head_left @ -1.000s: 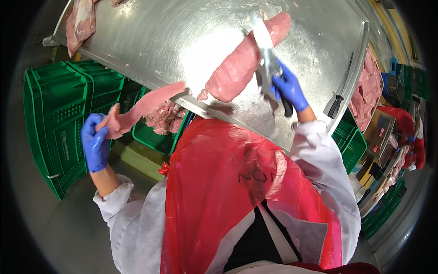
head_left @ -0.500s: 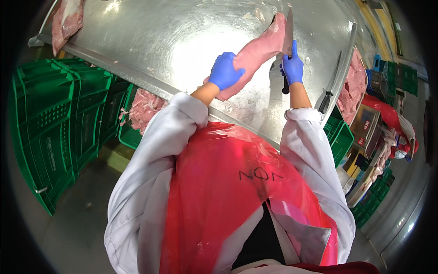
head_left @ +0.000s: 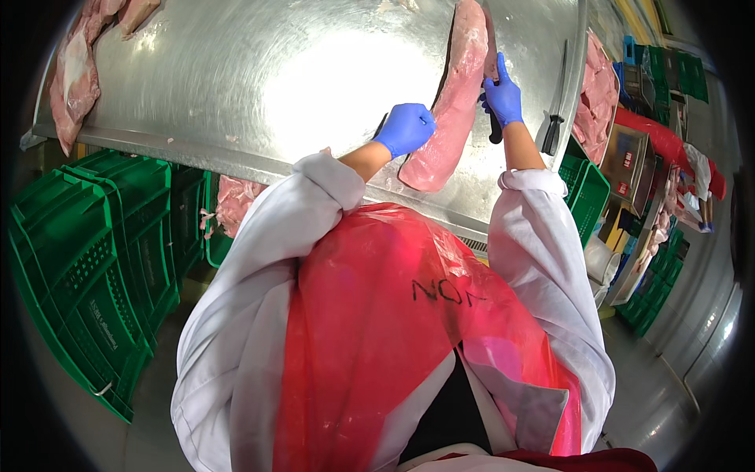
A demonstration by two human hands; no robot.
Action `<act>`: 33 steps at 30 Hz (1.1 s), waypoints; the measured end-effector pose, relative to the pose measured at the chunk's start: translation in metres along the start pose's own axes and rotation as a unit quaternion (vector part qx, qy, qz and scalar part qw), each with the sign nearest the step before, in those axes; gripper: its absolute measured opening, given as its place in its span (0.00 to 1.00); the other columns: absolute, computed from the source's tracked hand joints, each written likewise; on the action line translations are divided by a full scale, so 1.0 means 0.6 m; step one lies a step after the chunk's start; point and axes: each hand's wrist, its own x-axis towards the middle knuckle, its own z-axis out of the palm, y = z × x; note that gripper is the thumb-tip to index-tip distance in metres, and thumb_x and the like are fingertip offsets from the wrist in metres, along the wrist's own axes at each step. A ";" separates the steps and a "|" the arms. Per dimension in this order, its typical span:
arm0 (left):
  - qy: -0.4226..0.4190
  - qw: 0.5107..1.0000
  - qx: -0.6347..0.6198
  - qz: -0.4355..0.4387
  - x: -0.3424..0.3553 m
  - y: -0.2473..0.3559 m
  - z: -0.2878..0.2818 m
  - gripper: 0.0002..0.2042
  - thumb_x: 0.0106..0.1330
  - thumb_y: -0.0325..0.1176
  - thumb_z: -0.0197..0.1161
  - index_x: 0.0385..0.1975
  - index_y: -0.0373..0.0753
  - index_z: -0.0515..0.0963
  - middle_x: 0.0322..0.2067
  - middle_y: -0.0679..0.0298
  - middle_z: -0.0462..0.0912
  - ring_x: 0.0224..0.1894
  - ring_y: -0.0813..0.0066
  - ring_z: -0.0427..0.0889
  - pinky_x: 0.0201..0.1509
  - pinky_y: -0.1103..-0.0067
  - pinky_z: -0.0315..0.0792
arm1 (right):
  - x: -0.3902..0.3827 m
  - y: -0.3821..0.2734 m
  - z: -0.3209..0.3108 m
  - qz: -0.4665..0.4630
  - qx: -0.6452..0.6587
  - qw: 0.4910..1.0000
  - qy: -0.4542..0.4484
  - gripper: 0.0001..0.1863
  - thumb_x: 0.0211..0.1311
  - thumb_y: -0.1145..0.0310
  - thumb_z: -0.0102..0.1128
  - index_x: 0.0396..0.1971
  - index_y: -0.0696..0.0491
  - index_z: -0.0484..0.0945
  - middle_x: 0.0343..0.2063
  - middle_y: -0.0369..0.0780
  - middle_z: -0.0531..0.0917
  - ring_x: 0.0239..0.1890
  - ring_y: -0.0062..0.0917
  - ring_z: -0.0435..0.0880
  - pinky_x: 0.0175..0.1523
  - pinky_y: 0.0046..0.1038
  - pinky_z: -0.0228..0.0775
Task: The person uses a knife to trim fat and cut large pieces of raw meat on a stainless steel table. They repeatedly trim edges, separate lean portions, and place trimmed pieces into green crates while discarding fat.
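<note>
A long pink piece of boneless meat [head_left: 454,102] lies lengthwise on the metal table, its near end close to the front edge. My left hand [head_left: 407,129], in a blue glove, is closed against the meat's left side near that end; what its curled fingers hold, if anything, is hidden. Along the meat's right side, my gloved right hand [head_left: 505,98] grips a knife [head_left: 495,130] by its black handle, index finger stretched along the blade. The blade points away from me, and its far part is partly hidden beside the meat.
A second black-handled knife [head_left: 553,134] rests near the right rim of the table [head_left: 236,94]. More meat [head_left: 76,86] hangs over the left edge. Stacked green crates [head_left: 86,259] stand at left. Meat-filled crates sit below the front edge and at right [head_left: 586,189]. Another person [head_left: 700,177] is at far right.
The meat has turned from a slant to nearly straight away from me. My left hand has gone from lying over it to closed at its left side. The right hand still holds the knife.
</note>
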 end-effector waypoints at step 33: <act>0.232 0.923 0.194 0.240 -0.115 0.036 0.011 0.05 0.68 0.28 0.61 0.30 0.35 0.77 0.27 0.56 0.80 0.29 0.61 0.80 0.37 0.70 0.74 | -0.337 0.004 -0.113 -0.063 -0.026 0.883 -0.465 0.37 0.70 0.69 0.49 0.78 0.39 0.54 0.21 0.42 0.83 0.16 0.21 0.79 0.31 0.30 0.77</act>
